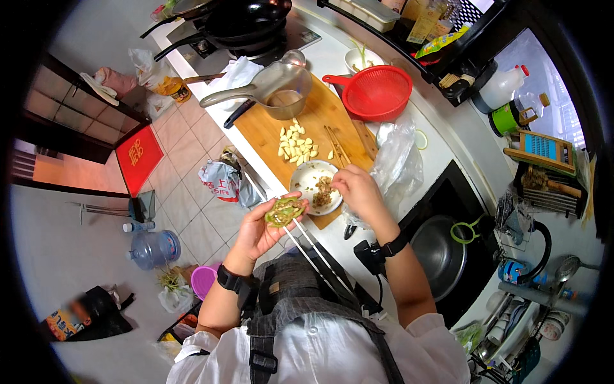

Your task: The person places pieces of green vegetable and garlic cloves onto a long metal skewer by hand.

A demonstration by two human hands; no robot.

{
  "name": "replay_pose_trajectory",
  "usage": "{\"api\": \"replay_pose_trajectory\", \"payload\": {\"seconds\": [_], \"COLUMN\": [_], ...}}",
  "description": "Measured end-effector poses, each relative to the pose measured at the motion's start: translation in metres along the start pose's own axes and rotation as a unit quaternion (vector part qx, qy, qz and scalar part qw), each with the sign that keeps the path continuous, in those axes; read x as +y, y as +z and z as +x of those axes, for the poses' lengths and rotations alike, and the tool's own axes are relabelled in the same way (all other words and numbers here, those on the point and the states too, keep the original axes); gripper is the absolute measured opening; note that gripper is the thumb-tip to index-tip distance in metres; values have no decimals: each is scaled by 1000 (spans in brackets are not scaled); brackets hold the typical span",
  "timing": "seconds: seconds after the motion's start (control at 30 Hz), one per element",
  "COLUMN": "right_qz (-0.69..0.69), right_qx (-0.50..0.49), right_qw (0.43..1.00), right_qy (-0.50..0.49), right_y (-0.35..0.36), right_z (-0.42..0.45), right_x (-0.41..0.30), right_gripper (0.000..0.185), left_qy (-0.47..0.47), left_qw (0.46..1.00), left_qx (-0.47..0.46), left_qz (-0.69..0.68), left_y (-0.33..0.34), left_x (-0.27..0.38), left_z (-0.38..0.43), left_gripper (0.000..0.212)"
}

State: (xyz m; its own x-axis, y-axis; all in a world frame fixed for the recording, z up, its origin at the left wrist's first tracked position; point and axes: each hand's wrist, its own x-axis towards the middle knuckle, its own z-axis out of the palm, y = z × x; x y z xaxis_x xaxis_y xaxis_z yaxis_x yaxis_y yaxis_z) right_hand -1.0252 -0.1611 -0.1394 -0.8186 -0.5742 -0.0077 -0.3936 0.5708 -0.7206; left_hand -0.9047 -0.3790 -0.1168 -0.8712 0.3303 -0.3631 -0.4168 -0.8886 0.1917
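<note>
My left hand (256, 233) is palm up below the bowl, holding a flattened green pepper (284, 212) with brown chopped bits on its upper face. My right hand (360, 192) reaches over the right rim of a white bowl (303, 174). Its fingertips are drawn together on a clump of brown chopped filling (324, 186) in that bowl. The bowl rests on a wooden cutting board (261, 144). Beyond it lie several peeled garlic cloves (297, 144). A pair of wooden chopsticks (336, 144) points away from the bowl, their near ends close to my right hand.
A saucepan-shaped dipper (283, 91) with brown liquid stands at the board's far end, near a knife's dark handle (239, 114). A red colander (379, 93) and a crumpled plastic bag (398, 163) sit to the right. A metal basin (439, 254) is in the sink. Pans (249, 29) rest on the stove.
</note>
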Motion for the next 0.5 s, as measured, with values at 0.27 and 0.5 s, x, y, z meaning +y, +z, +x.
{"api": "replay_pose_trajectory", "payload": {"seconds": [0.27,0.5], "right_qz": [227,144], "right_qx": [35,48], "right_qw": [970,979], "right_qy": [-76,-133], "right_y": [-6,-12], "right_z": [-17,-29], "right_x": [-33,-63], "right_gripper": [23,25], "left_qy": [-10,-5], "left_qw": [1000,999], "left_qx": [-23,-40], "left_qz": [-18,2], "left_y": [5,13], "left_x": [-3,-5], "left_z": [1,-6], "left_gripper": [54,48]}}
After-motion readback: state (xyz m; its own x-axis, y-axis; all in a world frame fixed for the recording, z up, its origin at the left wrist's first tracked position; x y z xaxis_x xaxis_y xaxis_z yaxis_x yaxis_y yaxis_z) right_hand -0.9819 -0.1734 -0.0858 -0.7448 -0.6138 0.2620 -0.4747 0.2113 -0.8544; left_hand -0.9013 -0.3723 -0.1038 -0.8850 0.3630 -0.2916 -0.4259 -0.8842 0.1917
